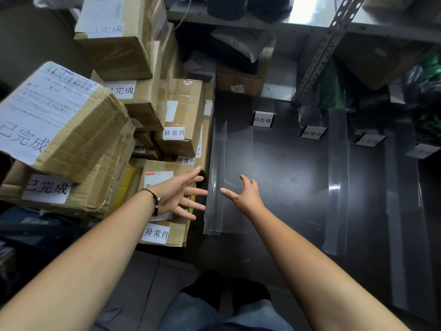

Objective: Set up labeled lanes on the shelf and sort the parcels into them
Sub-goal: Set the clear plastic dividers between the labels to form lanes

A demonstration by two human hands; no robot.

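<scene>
Parcels [143, 108] stand in a pile at the left end of the shelf [286, 211], just beside the first clear divider [218, 177]. The left hand [177, 195] is over the nearest parcel [177, 231], with fingers straight and spread, and it grasps nothing; I cannot tell if it touches the box. The right hand [247, 195] is also released, its fingers loosely bent, on the other side of that divider. The dividers run lengthwise away from the person, and the lanes with label cards [262, 119] lie to the right. So I judge the left hand is nearer for a pick.
</scene>
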